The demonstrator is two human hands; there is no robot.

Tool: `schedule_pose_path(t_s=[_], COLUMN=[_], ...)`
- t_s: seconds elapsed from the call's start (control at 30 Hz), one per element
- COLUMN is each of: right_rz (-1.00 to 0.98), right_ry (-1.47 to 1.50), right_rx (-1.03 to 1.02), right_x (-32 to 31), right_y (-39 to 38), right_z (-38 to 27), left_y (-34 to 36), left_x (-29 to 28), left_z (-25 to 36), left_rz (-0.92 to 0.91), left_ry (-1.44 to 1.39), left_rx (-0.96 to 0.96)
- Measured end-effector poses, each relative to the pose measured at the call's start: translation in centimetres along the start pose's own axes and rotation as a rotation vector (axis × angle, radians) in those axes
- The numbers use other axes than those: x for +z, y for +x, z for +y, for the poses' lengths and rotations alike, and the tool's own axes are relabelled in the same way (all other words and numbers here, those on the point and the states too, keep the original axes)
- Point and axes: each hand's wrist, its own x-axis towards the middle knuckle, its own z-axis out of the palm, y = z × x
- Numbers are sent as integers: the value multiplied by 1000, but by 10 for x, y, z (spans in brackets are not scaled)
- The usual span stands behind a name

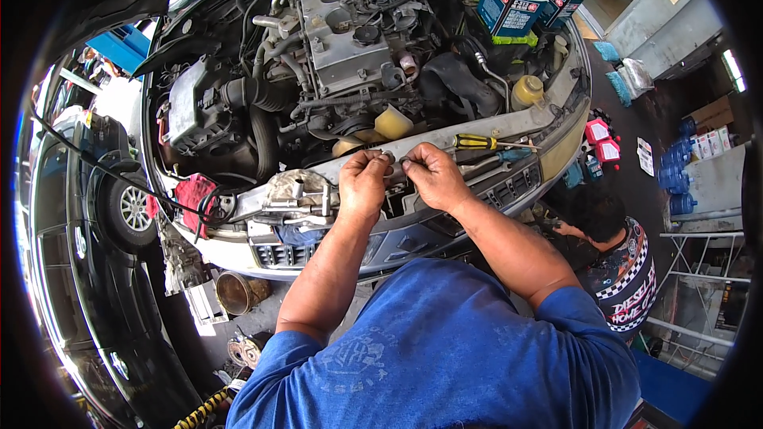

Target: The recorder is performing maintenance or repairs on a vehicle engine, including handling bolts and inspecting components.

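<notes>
Both my hands were up over the front edge of the engine bay, close together, fingertips nearly meeting. Left hand (363,186): thumb and bent fingers pinched together on a small dark piece (389,156). Right hand (435,181): thumb and forefinger closed on a dark bit (405,160), other fingers curled in. Could not tell if these were two things or two ends of one; too small, mostly covered by my fingers.

Where: at my fingertips, above the pale front crossbeam (509,125), left of the yellow-and-black screwdriver (476,142), engine (343,48) beyond.

Handling, my judgement: light, next to no weight, so no full-hand grip called for. Stiff or soft, could not tell; material did not show. Likely a bit slippery if oily, and easy to lose down into the bay. Best hold was the edge or rim, thumb pad against the side of the forefinger, light squeeze, no twisting hard in case it was brittle.

Pose: forearms came up from below and angled inward, a narrow peak with the hands at the top. Elbows bent and out wide, right one wider. Backs of hands mostly toward me, neither hand resting clearly on the car.
</notes>
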Motion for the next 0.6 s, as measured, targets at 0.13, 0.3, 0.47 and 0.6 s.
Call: schedule_pose_path(t_s=[0.13, 0.3, 0.47, 0.6], right_rz=[6, -70, -298, -257], right_ry=[-229, -721, -904, -938], right_rx=[13, -122, 53, 64], right_x=[-15, -22, -5, -3], right_y=[41, 103, 125, 120], right_z=[8, 27, 54, 47], left_y=[32, 77, 204, 315], left_x=[-11, -20, -76, -105], left_z=[17, 42, 108, 180], left_rz=[1, 27, 166, 508], left_ry=[13, -17, 134, 700], left_rx=[-37, -19, 348, 544])
